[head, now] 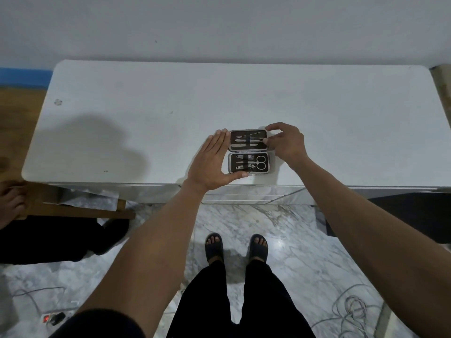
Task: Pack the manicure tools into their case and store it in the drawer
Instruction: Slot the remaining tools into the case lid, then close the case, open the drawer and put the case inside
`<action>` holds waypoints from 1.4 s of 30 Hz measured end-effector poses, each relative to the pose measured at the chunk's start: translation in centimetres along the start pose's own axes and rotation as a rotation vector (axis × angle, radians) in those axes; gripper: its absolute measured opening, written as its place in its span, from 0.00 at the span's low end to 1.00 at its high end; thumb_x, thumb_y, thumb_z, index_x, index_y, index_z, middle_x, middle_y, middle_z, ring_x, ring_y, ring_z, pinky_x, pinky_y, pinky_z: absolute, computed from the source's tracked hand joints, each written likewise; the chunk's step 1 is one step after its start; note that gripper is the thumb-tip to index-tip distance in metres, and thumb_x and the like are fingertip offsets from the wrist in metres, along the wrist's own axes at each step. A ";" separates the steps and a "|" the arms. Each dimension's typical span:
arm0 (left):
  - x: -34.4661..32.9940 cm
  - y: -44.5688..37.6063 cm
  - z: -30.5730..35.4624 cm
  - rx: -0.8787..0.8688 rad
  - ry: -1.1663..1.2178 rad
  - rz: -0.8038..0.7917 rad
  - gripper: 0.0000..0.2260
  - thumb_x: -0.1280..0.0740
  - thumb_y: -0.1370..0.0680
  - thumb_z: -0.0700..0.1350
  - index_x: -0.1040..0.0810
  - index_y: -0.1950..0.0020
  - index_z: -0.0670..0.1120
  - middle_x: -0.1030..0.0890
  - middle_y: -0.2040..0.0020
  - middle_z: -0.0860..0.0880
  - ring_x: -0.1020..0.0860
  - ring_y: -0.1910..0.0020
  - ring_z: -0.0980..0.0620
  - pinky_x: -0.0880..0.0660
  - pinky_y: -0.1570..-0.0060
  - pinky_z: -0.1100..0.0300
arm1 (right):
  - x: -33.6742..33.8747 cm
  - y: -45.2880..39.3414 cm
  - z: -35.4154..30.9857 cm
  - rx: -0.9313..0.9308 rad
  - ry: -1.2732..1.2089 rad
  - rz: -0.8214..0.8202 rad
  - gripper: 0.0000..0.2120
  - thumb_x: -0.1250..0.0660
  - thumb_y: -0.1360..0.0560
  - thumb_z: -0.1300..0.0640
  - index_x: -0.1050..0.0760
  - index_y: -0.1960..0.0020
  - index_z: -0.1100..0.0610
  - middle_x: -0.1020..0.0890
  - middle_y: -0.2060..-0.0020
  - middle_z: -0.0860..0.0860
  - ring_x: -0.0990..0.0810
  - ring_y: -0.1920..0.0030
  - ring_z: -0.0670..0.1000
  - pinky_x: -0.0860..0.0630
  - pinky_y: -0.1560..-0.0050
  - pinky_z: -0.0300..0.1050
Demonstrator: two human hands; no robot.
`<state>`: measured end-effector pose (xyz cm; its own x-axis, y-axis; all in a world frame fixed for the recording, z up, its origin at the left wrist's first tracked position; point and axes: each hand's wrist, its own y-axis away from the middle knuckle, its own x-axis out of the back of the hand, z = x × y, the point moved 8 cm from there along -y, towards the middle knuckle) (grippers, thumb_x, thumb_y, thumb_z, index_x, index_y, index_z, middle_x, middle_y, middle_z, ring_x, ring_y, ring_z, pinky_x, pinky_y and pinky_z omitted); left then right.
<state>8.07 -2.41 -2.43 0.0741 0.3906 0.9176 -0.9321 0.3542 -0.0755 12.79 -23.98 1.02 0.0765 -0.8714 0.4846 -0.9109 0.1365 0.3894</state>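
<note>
A small black manicure case lies spread open on the white cabinet top, near its front edge. Its far half holds thin metal tools under a strap. The near half holds small scissors and clippers. My left hand is flat with fingers straight, resting against the case's left side, thumb along its front edge. My right hand pinches the right rim of the far half between thumb and fingers.
Drawer fronts show just under the cabinet's front edge. My sandalled feet stand on a marble floor. Another person's foot and a wooden frame are at the left. Loose cables lie at the lower right, a power strip at the lower left.
</note>
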 end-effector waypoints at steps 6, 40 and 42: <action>0.1 0.0 0.1 -0.007 0.009 0.007 0.52 0.41 0.24 0.77 0.46 0.15 0.39 0.44 0.14 0.43 0.47 0.14 0.48 0.53 0.15 0.52 | 1.0 0.6 0.0 0.044 -0.092 0.047 0.10 0.28 0.31 0.62 0.19 0.51 0.52 0.14 0.60 0.57 0.18 0.65 0.49 0.22 0.60 0.46; -0.2 0.2 -0.4 -0.001 0.108 0.069 0.43 0.38 0.22 0.71 0.35 0.18 0.40 0.33 0.18 0.44 0.39 0.17 0.48 0.48 0.15 0.49 | -1.2 7.3 0.4 0.663 0.481 0.150 0.08 0.33 0.29 0.70 0.21 0.55 0.59 0.16 0.53 0.53 0.18 0.55 0.58 0.20 0.58 0.53; -0.2 0.2 -0.4 -0.008 0.099 0.078 0.43 0.38 0.21 0.70 0.35 0.18 0.40 0.33 0.18 0.43 0.39 0.17 0.48 0.48 0.15 0.50 | -1.2 7.2 0.3 0.667 0.524 0.136 0.09 0.33 0.29 0.68 0.19 0.53 0.59 0.15 0.52 0.54 0.17 0.54 0.58 0.19 0.56 0.54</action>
<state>8.01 -2.08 -2.81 0.0363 0.4989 0.8659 -0.9338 0.3257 -0.1485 5.95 -22.08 2.97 -0.0227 -0.5151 0.8568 -0.9610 -0.2249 -0.1607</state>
